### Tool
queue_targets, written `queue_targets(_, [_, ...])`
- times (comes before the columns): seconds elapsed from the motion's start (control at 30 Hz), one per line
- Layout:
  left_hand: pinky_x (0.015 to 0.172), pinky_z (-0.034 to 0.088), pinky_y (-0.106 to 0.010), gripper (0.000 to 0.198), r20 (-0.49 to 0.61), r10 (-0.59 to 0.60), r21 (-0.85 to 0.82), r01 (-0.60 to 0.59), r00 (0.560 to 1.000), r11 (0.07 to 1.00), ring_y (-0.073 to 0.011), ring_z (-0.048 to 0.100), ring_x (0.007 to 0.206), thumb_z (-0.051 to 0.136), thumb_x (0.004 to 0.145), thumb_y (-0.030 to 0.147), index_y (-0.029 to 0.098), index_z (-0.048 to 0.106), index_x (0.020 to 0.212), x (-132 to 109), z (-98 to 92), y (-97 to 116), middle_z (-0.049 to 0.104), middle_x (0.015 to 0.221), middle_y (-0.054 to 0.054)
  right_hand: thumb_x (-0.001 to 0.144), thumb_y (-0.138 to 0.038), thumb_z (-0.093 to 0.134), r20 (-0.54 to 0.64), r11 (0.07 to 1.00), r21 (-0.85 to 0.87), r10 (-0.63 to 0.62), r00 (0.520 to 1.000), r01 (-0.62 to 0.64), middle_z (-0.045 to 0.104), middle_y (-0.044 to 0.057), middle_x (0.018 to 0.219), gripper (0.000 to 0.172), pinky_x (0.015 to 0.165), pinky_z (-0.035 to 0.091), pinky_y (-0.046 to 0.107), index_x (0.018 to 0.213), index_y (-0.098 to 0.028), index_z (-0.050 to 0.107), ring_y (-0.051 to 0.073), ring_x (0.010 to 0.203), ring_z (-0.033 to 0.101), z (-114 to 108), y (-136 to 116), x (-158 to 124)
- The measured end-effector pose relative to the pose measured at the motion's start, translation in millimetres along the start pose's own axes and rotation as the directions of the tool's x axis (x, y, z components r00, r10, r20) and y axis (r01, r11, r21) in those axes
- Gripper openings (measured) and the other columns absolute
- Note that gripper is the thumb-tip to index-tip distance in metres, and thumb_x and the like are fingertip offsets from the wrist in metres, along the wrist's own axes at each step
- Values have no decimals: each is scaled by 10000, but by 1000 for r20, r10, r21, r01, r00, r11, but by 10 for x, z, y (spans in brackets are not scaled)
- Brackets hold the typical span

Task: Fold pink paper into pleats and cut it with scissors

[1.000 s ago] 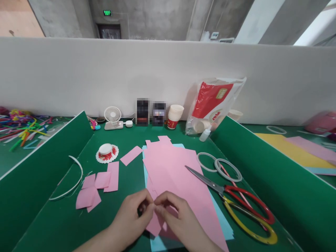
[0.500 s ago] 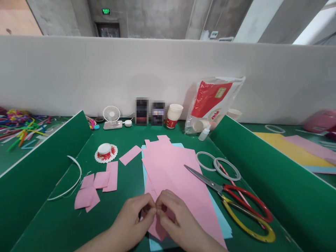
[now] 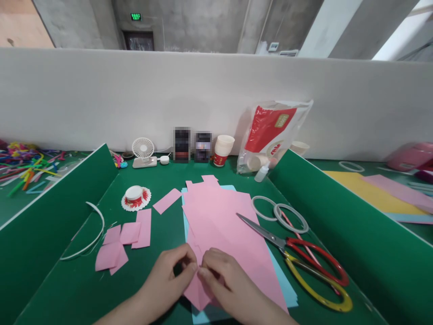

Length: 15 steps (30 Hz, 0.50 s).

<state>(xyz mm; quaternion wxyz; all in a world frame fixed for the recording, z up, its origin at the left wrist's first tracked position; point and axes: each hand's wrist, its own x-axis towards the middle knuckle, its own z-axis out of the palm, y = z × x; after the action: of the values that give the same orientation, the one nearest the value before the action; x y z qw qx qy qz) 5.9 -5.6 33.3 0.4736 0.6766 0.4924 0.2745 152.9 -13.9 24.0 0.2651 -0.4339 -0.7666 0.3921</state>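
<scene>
My left hand and my right hand are close together over the near end of the paper stack. Thumb and forefinger of each pinch a folded piece of pink paper, with a crease running down between them. My fingers cover much of it. Beneath lie large pink sheets on light blue sheets. Scissors with one red and one yellow handle rest to the right, their tip on the pink sheets. Small cut pink pieces lie left of my left hand.
Green side panels bound the desk. Clear rings lie near the right one. A frilled white-and-red paper piece, a small fan, paper cups, a squeeze bottle and a bag of cups stand farther back.
My fingertips have moved slightly apart, and more of the folded pink paper shows below them. My left hand has shifted a little left. The view has shifted slightly.
</scene>
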Motion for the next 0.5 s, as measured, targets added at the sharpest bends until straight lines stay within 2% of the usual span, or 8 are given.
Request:
queue_targets(0.1, [499, 304, -206, 147, -11, -9, -1, 9, 1000, 1000, -110, 396, 514, 420, 683, 143, 193, 406, 546, 20, -19, -2, 405, 510, 64, 765, -142, 365, 41, 995, 60, 81, 996, -84, 415, -24, 612, 195, 539, 327, 220, 586, -205, 319, 121, 587, 412, -49, -11, 2])
queue_targets(0.23, [495, 294, -208, 135, 6, -14, -26, 14, 1000, 1000, -107, 381, 508, 418, 671, 146, 192, 401, 545, 28, -29, -2, 395, 511, 66, 731, -98, 357, 62, 993, 73, 90, 994, -94, 404, -24, 620, 185, 551, 332, 223, 587, -205, 308, 120, 593, 412, -58, -18, 1])
queue_targets(0.5, [491, 282, -209, 150, -4, -30, -61, 30, 1000, 998, -102, 349, 509, 418, 686, 167, 191, 389, 541, 55, -75, -1, 366, 512, 72, 801, -207, 346, 81, 970, 152, 178, 981, -188, 343, -48, 563, 242, 490, 274, 218, 566, -203, 290, 105, 535, 335, -38, -18, -4])
